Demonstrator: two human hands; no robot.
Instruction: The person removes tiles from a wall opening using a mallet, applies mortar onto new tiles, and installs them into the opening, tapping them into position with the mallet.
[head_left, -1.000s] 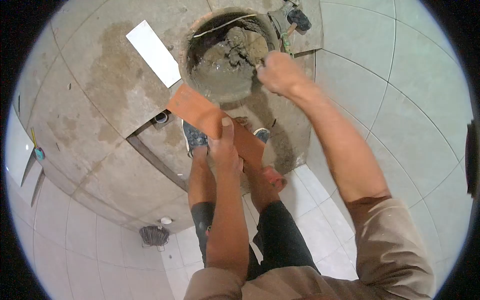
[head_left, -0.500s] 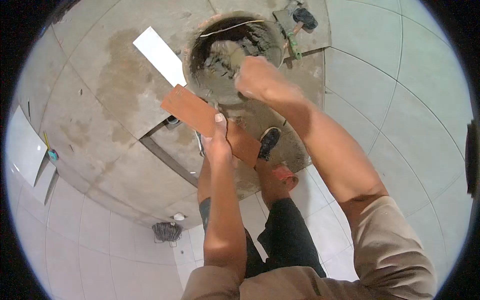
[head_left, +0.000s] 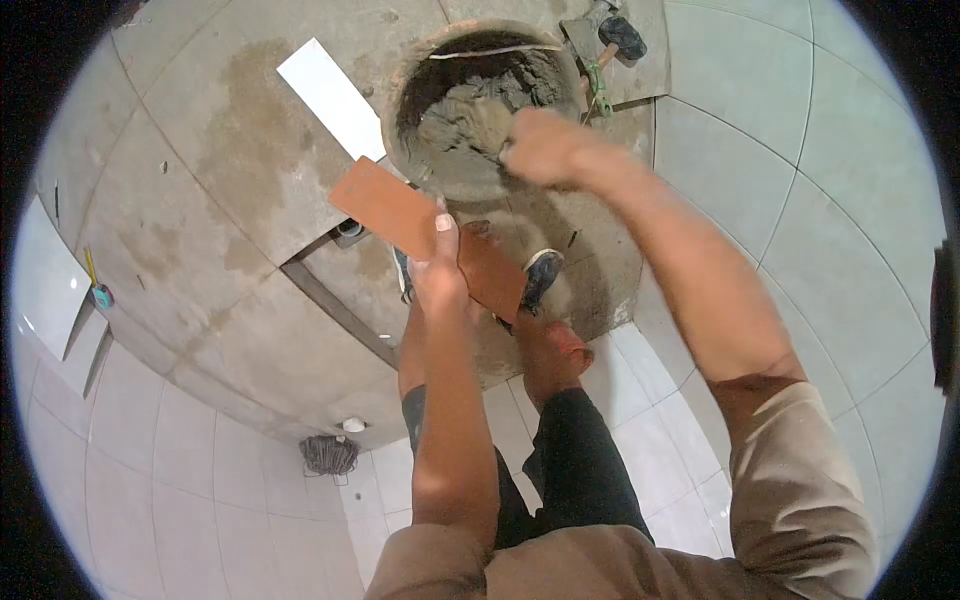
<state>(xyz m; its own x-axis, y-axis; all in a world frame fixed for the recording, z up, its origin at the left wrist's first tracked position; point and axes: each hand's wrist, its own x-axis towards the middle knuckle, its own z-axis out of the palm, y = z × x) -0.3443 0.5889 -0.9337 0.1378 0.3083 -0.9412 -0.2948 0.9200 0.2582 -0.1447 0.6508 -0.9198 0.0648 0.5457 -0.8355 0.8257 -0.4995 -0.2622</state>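
Observation:
My left hand (head_left: 440,275) grips a narrow reddish-brown tile (head_left: 385,208), thumb across its upper face, fingers hidden beneath. The tile slants over my feet, just below a round tub (head_left: 400,165). Grey wet mortar (head_left: 540,80) fills part of that tub. At the tub's right side, my right hand (head_left: 545,148) is closed on what looks like a mortar-coated trowel (head_left: 488,125); its handle is hidden in the fist. The blade rests in or just over the mortar. Left of the tub, a white tile strip (head_left: 335,100) lies on the floor.
A black-headed mallet (head_left: 622,40) lies beyond the tub at right. Beside my leg sits a red container (head_left: 570,345). At left are a tape measure (head_left: 102,295) and white tile pieces (head_left: 50,270). Dark wire (head_left: 328,455) lies lower left. A recess (head_left: 335,310) cuts the concrete floor.
My right hand has moved slightly right and down within the view, with the trowel in the mortar. My left hand still holds the reddish-brown tile. The view has shifted a little.

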